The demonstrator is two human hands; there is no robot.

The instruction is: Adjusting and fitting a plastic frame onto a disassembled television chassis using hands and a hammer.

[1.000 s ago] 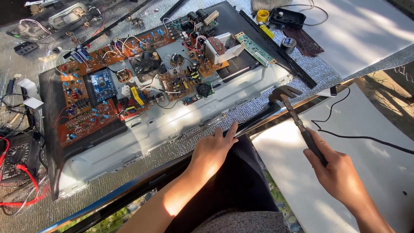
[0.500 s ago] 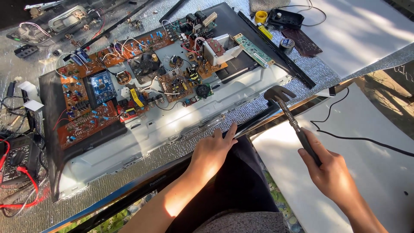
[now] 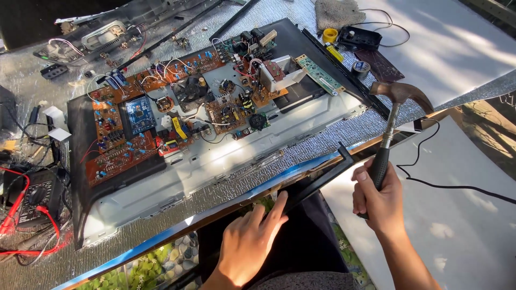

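Note:
My right hand [image 3: 380,197] grips the black handle of a claw hammer [image 3: 395,110], whose rusty head is raised above the table's right edge. My left hand [image 3: 251,241] lies flat with fingers spread on a dark strip [image 3: 317,180] that runs along the near edge of the foil-covered table [image 3: 177,207]. Beyond the strip lies an opened flat appliance chassis [image 3: 215,164] with brown circuit boards [image 3: 161,107], a blue board and loose wires on top.
A multimeter [image 3: 29,198] with red leads sits at the far left. A yellow tape roll [image 3: 330,35], a black box [image 3: 359,37] and a grey cloth [image 3: 336,12] lie at the back right. A white sheet [image 3: 457,215] with a black cable [image 3: 457,185] lies on the right.
My right hand has lifted the hammer, so its head now stands higher and more upright. The left hand has stayed on the dark strip.

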